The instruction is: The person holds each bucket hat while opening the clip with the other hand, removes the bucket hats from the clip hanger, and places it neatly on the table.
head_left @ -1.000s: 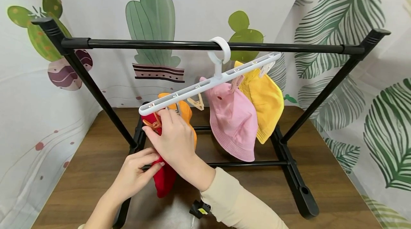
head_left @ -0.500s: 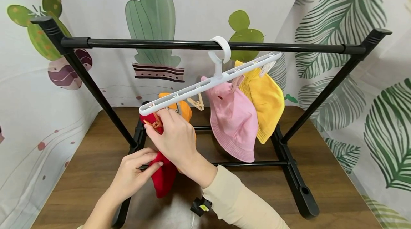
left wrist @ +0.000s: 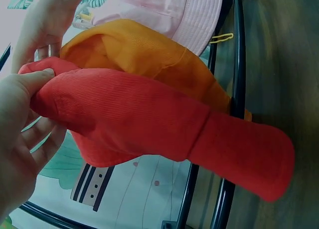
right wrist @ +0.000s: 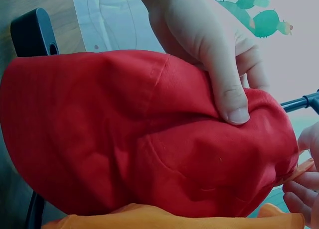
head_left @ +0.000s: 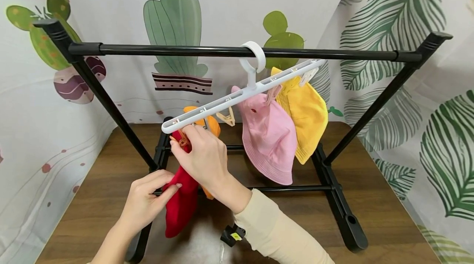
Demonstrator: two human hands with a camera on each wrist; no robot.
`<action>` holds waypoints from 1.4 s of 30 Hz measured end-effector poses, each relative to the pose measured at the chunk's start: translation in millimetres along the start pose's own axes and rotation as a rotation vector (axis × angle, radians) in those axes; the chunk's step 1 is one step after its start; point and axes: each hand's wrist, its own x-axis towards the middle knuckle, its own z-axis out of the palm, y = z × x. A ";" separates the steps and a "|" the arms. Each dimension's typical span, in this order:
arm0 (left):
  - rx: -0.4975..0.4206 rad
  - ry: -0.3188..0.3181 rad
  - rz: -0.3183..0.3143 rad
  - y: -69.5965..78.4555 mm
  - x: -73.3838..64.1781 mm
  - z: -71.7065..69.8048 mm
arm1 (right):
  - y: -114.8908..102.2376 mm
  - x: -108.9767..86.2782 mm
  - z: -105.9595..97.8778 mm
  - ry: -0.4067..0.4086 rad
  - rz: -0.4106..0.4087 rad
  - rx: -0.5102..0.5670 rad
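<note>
A red bucket hat (head_left: 181,202) hangs under the low left end of the white clip hanger (head_left: 227,102). My left hand (head_left: 142,198) pinches the hat's fabric between thumb and fingers; its thumb lies on the red cloth in the right wrist view. Just above, my right hand (head_left: 205,155) grips an orange clothes peg (head_left: 182,142) attached to the hanger, beside the hat's top edge. Whether the peg bites the cloth cannot be told. Behind the red hat hangs an orange hat (left wrist: 144,45), partly hidden by it and by my right hand.
A pink bucket hat (head_left: 268,140) and a yellow one (head_left: 305,116) hang from pegs on the hanger's right half. A beige peg (head_left: 227,116) dangles near the middle. The hanger hooks over the black rack's bar (head_left: 166,51). The rack stands on a wooden table (head_left: 389,214).
My left hand has moved slightly left and down, drawing the red hat's lower part with it. The right hand has shifted slightly right, still holding the orange peg.
</note>
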 end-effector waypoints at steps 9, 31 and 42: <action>0.018 0.019 -0.001 -5.4 -2.6 -6.6 | 0.3 1.7 1.2 0.006 0.016 0.017; 0.152 -0.108 -0.033 -6.6 5.0 -29.7 | -3.0 1.8 5.5 0.037 0.076 0.017; 0.224 -0.225 -0.068 -11.4 3.9 -40.6 | -1.1 0.6 7.2 0.044 0.085 0.003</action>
